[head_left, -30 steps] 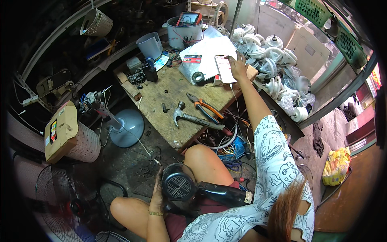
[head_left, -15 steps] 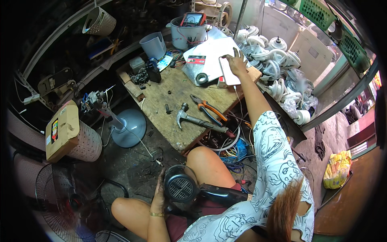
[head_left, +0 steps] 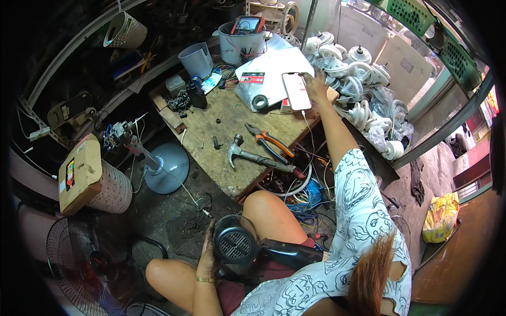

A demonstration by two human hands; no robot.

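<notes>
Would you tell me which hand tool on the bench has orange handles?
The pliers, lying beside the hammer; the hammer has a dark metal handle instead.

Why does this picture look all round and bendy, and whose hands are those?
The camera sits on a person's head and looks down through a wide lens, which bends straight edges. Both hands are that person's. The left hand holds a black fan motor on the lap. The right hand reaches out and touches a phone at the far edge of a wooden table. On the table lie a hammer, orange-handled pliers and a roll of tape.
</notes>
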